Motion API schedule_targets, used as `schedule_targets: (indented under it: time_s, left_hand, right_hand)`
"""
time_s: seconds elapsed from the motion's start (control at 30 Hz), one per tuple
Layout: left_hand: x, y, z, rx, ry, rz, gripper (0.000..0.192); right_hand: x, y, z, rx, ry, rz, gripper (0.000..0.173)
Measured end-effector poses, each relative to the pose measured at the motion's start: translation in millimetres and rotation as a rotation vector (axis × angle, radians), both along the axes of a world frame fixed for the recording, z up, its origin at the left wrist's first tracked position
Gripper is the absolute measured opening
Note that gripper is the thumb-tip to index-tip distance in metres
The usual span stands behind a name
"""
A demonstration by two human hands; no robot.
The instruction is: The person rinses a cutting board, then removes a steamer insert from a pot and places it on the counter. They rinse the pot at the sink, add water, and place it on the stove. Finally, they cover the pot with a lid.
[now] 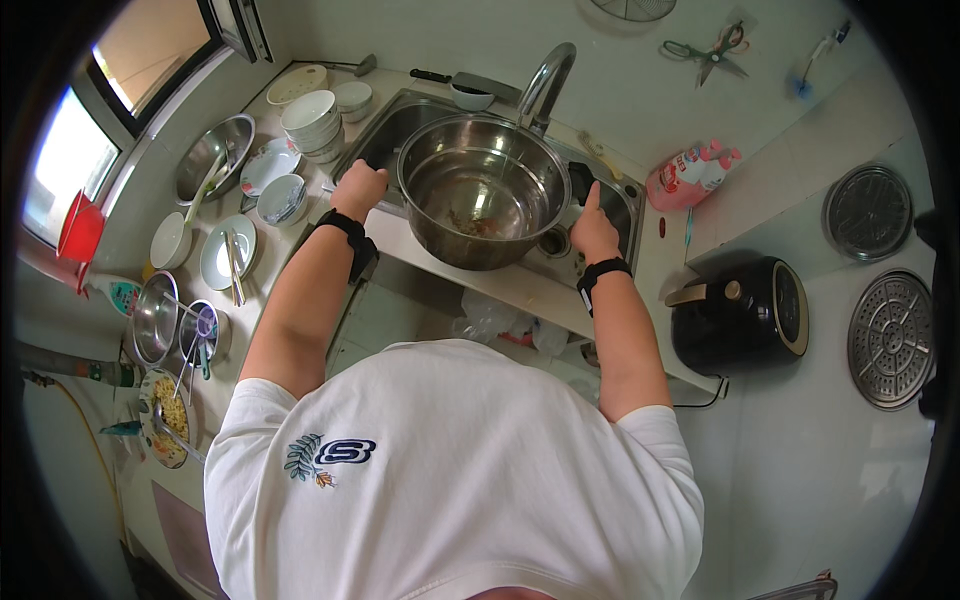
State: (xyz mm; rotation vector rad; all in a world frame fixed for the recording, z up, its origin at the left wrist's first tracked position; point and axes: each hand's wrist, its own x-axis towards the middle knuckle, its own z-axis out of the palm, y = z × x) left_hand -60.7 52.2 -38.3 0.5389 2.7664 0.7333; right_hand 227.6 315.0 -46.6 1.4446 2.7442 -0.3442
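Note:
A large stainless steel pot (484,191) is tilted towards me over the double-bowl steel sink (634,251), with brownish residue in its bottom. My left hand (360,187) is curled at its left side, where its handle is mostly hidden. On the right, my right hand (596,229) grips the lower part of the black handle, index finger extended along it. The curved faucet (551,75) stands behind, its spout above the pot's far rim, and a thin stream of water seems to fall inside. A small white bowl (472,97) and a cleaver (487,84) lie at the sink's back edge.
Stacked white bowls (310,120), plates (229,251) with chopsticks and steel basins (215,159) crowd the left counter. A pink detergent bottle (690,176) is right of the sink, with a black air fryer (739,315) nearer me. Scissors (709,54) hang on the wall.

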Motion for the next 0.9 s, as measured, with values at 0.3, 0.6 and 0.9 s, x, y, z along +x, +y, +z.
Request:
schedule_targets:
  time_s: [0.3,0.6,0.9]
  left_hand:
    - [-3,0,-3,0.032,0.015,-0.007,0.050]
    - [-2,-12,-26,0.260,0.050,-0.002,0.044]
    - [0,-22,-49,0.449,0.020,-0.013,0.037]
  right_hand:
    - [-1,-5,5,-0.044,-0.016,-0.031,0.093]
    - [1,-16,2,-0.009,0.038,-0.074,0.096]
    - [6,-26,3,-0.031,0.134,-0.095,0.098]
